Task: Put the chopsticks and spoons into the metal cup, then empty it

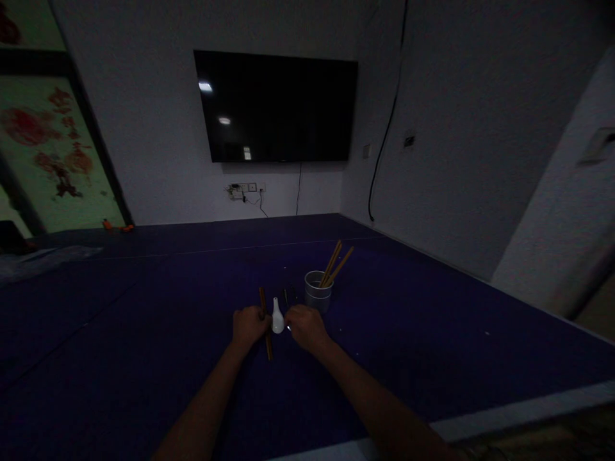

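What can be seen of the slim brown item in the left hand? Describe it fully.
The slim brown item is long, straight and stick-like, and looks wooden; whether it is one stick or several is unclear. The left hand grips it near the middle, partly hiding it. Its far end leans slightly left. It is just left of the white spoon; whether it touches the blue surface cannot be told.

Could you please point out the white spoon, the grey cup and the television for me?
White spoon (277, 322): head view, on its bowl.
Grey cup (318, 293): head view, on its outer wall, below the rim.
Television (281, 110): head view, on its dark screen.
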Demonstrator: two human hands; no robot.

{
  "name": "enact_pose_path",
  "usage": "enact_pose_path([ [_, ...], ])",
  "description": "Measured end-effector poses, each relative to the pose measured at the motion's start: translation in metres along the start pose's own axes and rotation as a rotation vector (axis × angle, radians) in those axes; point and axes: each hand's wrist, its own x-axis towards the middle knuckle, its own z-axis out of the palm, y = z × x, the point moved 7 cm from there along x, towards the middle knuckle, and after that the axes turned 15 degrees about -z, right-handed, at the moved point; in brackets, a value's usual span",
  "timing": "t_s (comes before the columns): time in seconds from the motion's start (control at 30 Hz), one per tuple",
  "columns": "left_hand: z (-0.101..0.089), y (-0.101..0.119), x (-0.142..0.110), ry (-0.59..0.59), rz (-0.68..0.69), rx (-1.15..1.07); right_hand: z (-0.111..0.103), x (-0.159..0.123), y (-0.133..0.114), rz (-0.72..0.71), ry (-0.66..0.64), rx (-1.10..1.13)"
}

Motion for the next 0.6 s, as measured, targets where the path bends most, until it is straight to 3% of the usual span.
enact_pose_path([
  [0.33, -0.004, -0.017, 0.009, -0.013, -0.055, 0.035, -0.001, 0.0, -0.001, 0.002, -0.02, -0.003],
  [0.6, -0.003, -0.011, 0.004, -0.006, -0.016, 0.101, -0.001, 0.001, -0.001, 0.004, -0.017, -0.005],
])
